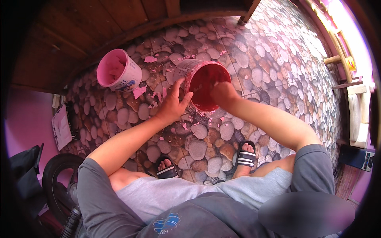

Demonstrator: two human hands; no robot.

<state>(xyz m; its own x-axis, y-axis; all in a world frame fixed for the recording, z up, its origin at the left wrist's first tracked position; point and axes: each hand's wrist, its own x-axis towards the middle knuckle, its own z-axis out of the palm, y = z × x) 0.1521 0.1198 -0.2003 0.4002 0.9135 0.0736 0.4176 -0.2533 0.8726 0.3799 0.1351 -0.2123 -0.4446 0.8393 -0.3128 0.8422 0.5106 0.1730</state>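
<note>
A bucket with a red inside and a pink-smeared rim (189,71) is tipped so that its mouth faces me. My left hand (173,105) steadies it from the left, the thumb by the rim and the fingers against the outer wall. Inside the mouth, at the right side, my right hand (224,94) is closed in a fist. What it grips, if anything, is hidden in the dark red interior. Pink flakes (184,126) lie scattered on the floor around the bucket.
A second, whitish bucket (135,75) with pink pieces inside stands to the left. Behind it runs wooden furniture (79,27). A black wheel (49,174) is at the lower left. My sandalled feet (246,158) rest on the pebble-patterned floor (197,148).
</note>
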